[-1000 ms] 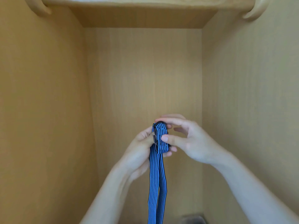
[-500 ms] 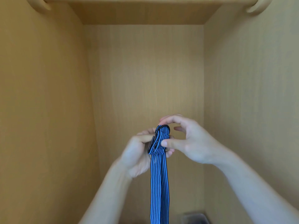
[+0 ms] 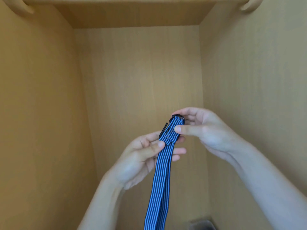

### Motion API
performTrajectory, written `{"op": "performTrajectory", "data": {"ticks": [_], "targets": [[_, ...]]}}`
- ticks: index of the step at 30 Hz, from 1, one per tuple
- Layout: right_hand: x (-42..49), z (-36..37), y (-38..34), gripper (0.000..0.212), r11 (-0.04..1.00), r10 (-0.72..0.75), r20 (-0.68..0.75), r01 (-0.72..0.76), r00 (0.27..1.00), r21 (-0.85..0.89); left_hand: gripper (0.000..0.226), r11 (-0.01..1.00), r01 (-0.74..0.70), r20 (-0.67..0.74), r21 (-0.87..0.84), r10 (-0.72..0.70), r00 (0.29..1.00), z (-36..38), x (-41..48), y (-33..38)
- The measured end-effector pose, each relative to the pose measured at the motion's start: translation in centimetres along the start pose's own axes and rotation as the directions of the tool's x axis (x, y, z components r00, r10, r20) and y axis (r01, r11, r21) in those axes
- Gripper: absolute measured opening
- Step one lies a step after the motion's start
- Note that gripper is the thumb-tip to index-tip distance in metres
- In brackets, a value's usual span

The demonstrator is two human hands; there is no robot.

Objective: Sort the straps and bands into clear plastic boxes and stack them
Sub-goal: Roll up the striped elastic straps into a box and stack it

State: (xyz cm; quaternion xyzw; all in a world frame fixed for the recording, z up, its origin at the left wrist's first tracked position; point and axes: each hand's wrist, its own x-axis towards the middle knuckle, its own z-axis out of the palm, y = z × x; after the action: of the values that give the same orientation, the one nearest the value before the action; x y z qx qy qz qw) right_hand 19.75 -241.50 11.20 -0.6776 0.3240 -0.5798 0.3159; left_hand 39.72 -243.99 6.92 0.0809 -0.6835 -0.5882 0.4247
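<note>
Your left hand point(image 3: 141, 158) pinches the blue striped strap point(image 3: 159, 180). The thumb point(image 3: 157, 145) is on the strap's front left edge and the fingers are behind it, with their tips poking out on its right side. Your right hand point(image 3: 204, 130) is just above and to the right of the left one and pinches the folded top end of the same strap. Its thumb point(image 3: 184, 129) is flat on the front and its forefinger curls over the top.

A black ring buckle point(image 3: 178, 116) sits at that top end under your right fingertips. A thin black bar point(image 3: 163, 129) sticks out to the strap's left, just above your left thumb. There is a small bit of clear or metal hardware on the fold between the two thumbs, too blurred to tell which.

The strap hangs doubled from your hands, passes your left wrist and runs out of the bottom edge. Its face shows thin blue, white and dark stripes only.

Both hands are held up inside a wooden cabinet, with its back panel point(image 3: 141, 72) behind them and a shelf point(image 3: 132, 14) well above. Far below your right forearm, at the bottom edge, is a grey object point(image 3: 202, 224), too blurred to tell what it is.
</note>
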Motion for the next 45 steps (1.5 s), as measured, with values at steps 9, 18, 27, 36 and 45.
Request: {"op": "performTrajectory", "data": {"ticks": [9, 18, 27, 36, 45], "targets": [[0.2, -0.2, 0.8, 0.045, 0.992, 0.033, 0.075, -0.042, 0.997, 0.121, 0.026, 0.965, -0.088, -0.246, 0.248, 0.150, 0.958, 1.6, 0.7, -0.6], [0.0, 0.6, 0.4, 0.034, 0.996, 0.016, -0.049, -0.020, 0.999, -0.091, 0.006, 0.964, -0.084, -0.437, 0.253, 0.191, 0.879, 2.2, 0.9, -0.7], [0.0, 1.2, 0.6, 0.034, 0.988, -0.069, -0.070, 0.058, 0.995, -0.143, 0.010, 0.945, -0.068, -0.550, 0.319, 0.244, 0.799, 2.2, 1.2, -0.6], [0.1, 1.1, 0.7, 0.049, 0.994, -0.063, -0.011, 0.062, 0.998, -0.086, 0.011, 0.931, -0.091, -0.519, 0.354, 0.276, 0.809, 2.6, 1.2, -0.2], [-0.2, 1.7, 0.8, 0.047, 0.978, -0.157, -0.126, 0.137, 0.980, -0.158, 0.024, 0.977, 0.110, -0.336, 0.182, -0.043, 0.941, 1.7, 0.8, -0.2]]}}
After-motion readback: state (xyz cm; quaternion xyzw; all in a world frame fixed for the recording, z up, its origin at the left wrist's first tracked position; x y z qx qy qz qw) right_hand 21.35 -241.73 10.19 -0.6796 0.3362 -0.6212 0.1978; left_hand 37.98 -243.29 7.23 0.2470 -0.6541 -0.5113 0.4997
